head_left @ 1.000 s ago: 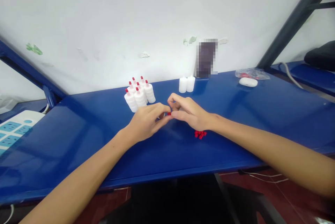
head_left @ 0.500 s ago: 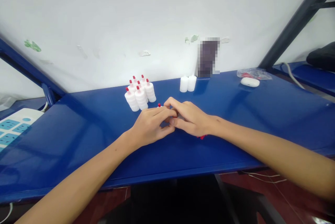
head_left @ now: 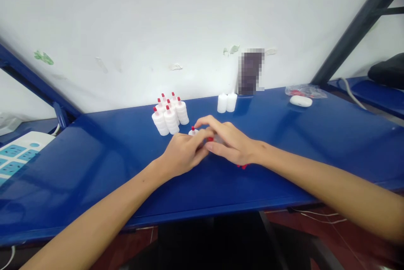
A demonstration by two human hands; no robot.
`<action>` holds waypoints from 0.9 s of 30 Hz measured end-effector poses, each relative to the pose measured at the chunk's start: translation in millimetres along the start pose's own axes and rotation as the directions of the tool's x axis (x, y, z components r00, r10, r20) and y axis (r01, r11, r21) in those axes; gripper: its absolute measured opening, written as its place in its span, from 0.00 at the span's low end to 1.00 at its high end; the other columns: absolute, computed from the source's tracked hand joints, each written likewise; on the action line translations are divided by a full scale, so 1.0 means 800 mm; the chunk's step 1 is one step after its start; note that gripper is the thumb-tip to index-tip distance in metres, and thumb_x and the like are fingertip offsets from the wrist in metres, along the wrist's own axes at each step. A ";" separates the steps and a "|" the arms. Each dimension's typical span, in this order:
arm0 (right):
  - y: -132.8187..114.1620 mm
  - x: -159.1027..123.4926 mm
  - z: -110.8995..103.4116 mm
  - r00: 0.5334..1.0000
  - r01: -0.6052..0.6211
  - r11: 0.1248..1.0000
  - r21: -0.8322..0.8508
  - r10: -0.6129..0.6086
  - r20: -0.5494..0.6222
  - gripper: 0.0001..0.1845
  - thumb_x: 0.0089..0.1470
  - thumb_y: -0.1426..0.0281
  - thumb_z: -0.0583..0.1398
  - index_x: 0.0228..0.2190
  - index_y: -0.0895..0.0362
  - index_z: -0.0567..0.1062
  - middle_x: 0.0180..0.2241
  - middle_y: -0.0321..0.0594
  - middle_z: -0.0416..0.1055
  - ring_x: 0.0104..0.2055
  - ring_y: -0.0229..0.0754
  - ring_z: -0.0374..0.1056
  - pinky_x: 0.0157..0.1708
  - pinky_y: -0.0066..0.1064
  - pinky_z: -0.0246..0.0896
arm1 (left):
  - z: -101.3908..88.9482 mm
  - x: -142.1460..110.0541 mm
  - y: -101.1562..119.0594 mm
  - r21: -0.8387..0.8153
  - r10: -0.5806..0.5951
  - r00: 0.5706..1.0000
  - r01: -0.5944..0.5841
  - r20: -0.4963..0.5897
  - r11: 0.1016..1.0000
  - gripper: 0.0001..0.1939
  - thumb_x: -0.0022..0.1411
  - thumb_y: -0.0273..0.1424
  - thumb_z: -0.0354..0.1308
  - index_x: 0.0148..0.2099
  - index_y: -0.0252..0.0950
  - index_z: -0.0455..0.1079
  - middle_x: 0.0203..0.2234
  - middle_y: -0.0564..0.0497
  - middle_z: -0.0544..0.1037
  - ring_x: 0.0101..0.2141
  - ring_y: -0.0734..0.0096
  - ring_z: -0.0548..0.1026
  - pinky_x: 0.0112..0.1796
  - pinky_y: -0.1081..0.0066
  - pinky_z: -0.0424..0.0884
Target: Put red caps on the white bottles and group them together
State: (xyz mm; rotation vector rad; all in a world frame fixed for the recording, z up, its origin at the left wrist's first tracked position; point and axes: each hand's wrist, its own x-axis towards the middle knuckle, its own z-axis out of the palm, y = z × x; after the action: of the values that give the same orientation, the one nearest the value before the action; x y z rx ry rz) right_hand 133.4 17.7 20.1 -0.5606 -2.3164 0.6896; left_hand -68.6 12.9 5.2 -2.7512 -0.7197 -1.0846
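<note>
My left hand (head_left: 186, 150) and my right hand (head_left: 232, 141) meet over the middle of the blue table. A small red cap (head_left: 210, 138) shows at the fingertips of my left hand, whose fingers are curled closed. My right hand arches over from the other side, thumb low and index finger reaching left; a pale piece is partly visible inside its grip, too covered to name. Just behind my left fingers stands a white squeeze bottle (head_left: 193, 132) with a red tip, its lower part hidden. Several red pieces (head_left: 243, 166) peek out below my right palm.
Several white red-tipped bottles (head_left: 170, 119) stand grouped at the back left. Two white bottles (head_left: 227, 103) without tips stand near the wall. A white case (head_left: 301, 101) and a clear bag (head_left: 306, 91) with red pieces lie at right; a power strip (head_left: 23, 154) sits at left.
My hands have drawn slightly apart, and the red cap between them has become visible. More of the bottle behind my left fingers shows. The view has shifted slightly.
</note>
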 end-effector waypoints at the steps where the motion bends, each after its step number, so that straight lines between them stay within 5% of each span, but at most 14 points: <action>1: 0.004 0.000 -0.002 0.999 -0.025 1.000 0.006 0.025 -0.031 0.19 0.62 0.65 0.53 0.53 0.56 0.60 0.25 0.29 0.64 0.24 0.36 0.60 0.28 0.29 0.53 | -0.003 0.001 -0.004 -0.009 -0.051 0.998 0.050 -0.032 0.999 0.05 0.70 0.29 0.49 0.46 0.36 0.64 0.18 0.60 0.70 0.16 0.80 0.65 0.22 0.78 0.59; 5: 0.031 0.001 -0.006 0.972 -0.179 0.983 0.041 0.183 -0.145 0.15 0.61 0.67 0.52 0.50 0.55 0.63 0.25 0.30 0.64 0.26 0.37 0.61 0.30 0.31 0.55 | -0.015 0.004 -0.022 0.009 -0.316 0.938 0.320 -0.143 0.947 0.06 0.70 0.33 0.50 0.39 0.37 0.61 0.16 0.63 0.64 0.15 0.82 0.60 0.21 0.78 0.54; 12: 0.062 0.007 -0.008 0.933 -0.318 0.934 0.164 0.339 -0.117 0.19 0.47 0.76 0.52 0.44 0.55 0.66 0.39 0.40 0.68 0.39 0.42 0.66 0.36 0.33 0.61 | -0.007 0.005 -0.028 -0.056 -0.526 0.850 0.526 0.010 0.849 0.06 0.68 0.34 0.51 0.40 0.37 0.63 0.15 0.63 0.63 0.17 0.79 0.61 0.23 0.77 0.56; 15: 0.056 0.008 -0.019 0.932 -0.338 0.938 -0.076 0.322 -0.169 0.18 0.50 0.72 0.56 0.46 0.55 0.67 0.41 0.42 0.69 0.43 0.45 0.65 0.43 0.38 0.58 | -0.004 0.004 -0.026 -0.026 -0.534 0.842 0.537 0.078 0.843 0.06 0.68 0.34 0.51 0.42 0.37 0.64 0.16 0.62 0.66 0.17 0.78 0.63 0.24 0.76 0.56; 18: 0.050 0.006 -0.035 0.916 -0.402 0.852 -0.336 0.374 -0.148 0.14 0.56 0.61 0.58 0.42 0.55 0.70 0.28 0.34 0.70 0.32 0.42 0.64 0.48 0.44 0.51 | -0.003 0.004 -0.028 0.025 -0.533 0.842 0.533 0.087 0.846 0.06 0.68 0.35 0.52 0.43 0.38 0.65 0.16 0.62 0.66 0.17 0.77 0.65 0.24 0.76 0.57; 23: 0.053 -0.001 -0.052 0.888 -0.420 0.826 -0.377 0.459 0.016 0.20 0.54 0.52 0.61 0.38 0.56 0.72 0.21 0.32 0.68 0.24 0.39 0.61 0.33 0.34 0.54 | -0.006 0.003 -0.033 0.070 -0.546 0.832 0.553 -0.095 0.831 0.14 0.68 0.37 0.54 0.53 0.39 0.62 0.15 0.64 0.64 0.16 0.77 0.64 0.24 0.77 0.58; 27: 0.060 -0.003 -0.051 0.911 -0.346 0.861 -0.372 0.403 0.084 0.18 0.50 0.57 0.64 0.37 0.57 0.75 0.22 0.34 0.70 0.24 0.39 0.64 0.27 0.31 0.53 | -0.010 0.001 -0.024 -0.017 -0.308 0.947 0.308 -0.086 0.951 0.08 0.69 0.32 0.51 0.49 0.37 0.66 0.18 0.61 0.66 0.18 0.79 0.64 0.25 0.77 0.62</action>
State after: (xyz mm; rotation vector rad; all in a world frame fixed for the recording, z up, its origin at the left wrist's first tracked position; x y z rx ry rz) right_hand 173.1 66.8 16.6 -1.1881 -2.5246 0.5067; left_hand -82.2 28.0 10.1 -2.6315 -1.1653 -1.2514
